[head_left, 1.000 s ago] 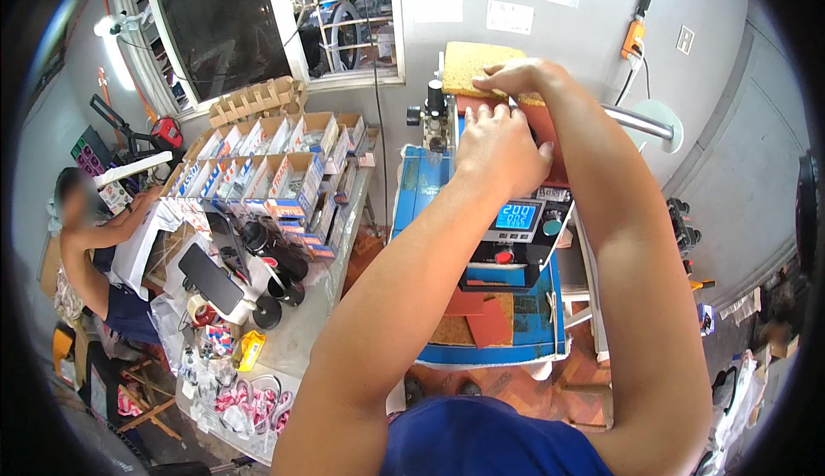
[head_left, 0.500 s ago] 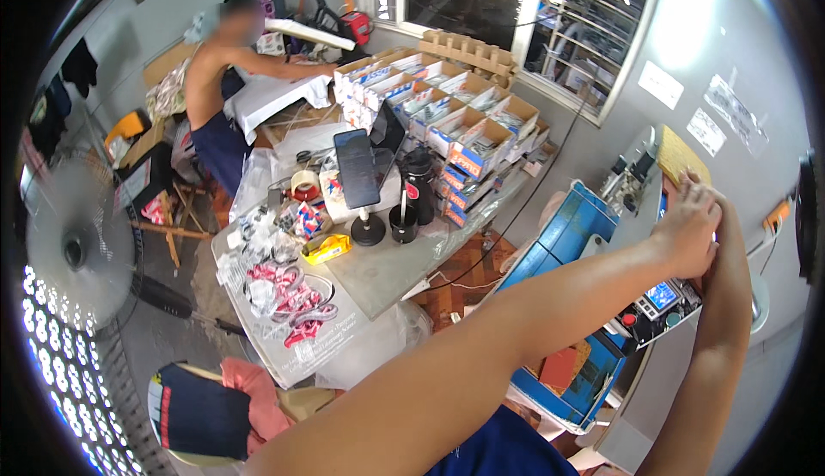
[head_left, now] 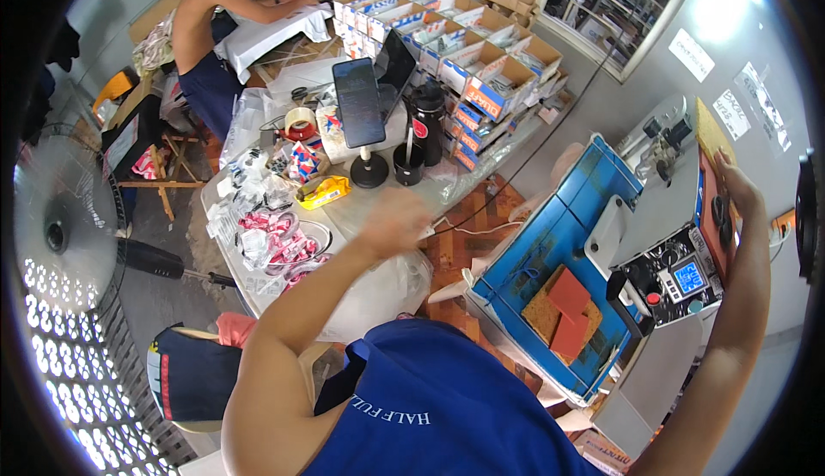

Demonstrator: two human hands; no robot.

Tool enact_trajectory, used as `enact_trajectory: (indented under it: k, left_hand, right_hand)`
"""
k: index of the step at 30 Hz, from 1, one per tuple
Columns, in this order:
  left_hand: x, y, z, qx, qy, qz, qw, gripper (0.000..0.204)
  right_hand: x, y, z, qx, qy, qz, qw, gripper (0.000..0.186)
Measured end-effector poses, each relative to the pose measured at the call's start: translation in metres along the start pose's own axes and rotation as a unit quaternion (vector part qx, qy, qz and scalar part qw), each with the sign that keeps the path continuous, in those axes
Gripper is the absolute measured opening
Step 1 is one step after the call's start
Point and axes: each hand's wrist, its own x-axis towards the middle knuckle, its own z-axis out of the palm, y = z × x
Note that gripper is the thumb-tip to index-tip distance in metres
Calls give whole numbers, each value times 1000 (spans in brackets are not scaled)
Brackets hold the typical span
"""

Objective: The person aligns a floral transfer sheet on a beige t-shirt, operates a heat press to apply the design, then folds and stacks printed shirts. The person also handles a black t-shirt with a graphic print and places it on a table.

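My left hand (head_left: 397,221), smeared by motion, is over the near right edge of the cluttered table (head_left: 361,210); its fingers cannot be made out. At the far right, my right hand (head_left: 741,186) rests with outstretched fingers on the top of a heat press, beside a reddish-brown panel (head_left: 715,210) and a yellow pad (head_left: 715,137). Below that hand sits the press's control box (head_left: 670,280) with a lit blue display and a red button. A black handle (head_left: 626,302) sticks out beside the box.
A blue-tiled bench (head_left: 509,291) holds reddish pads (head_left: 569,311) on a cork-like board. On the table stand a phone (head_left: 359,102), a black bottle (head_left: 427,119), a tape roll (head_left: 300,122) and pink-and-white straps (head_left: 279,240). Cardboard boxes (head_left: 490,89), a fan (head_left: 60,234) and a co-worker (head_left: 202,33) are beyond.
My hands were together at the top of the press. The left has swung away to the left, over the table edge; the right stays at the press. The view has shifted, showing more of the tiled bench.
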Motion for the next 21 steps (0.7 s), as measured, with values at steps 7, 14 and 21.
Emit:
enact_trajectory:
  k: [7, 14, 21]
  left_hand:
    - [22, -72, -76, 219, 136, -82, 963, 23]
    - [36, -96, -80, 289, 93, -118, 945, 38]
    - [14, -76, -51, 213, 70, -119, 967, 31]
  right_hand:
    - [24, 33, 3, 97, -16, 1, 995, 69]
    - [29, 24, 10, 7, 36, -20, 999, 69]
    - [29, 54, 4, 44, 37, -37, 998, 69]
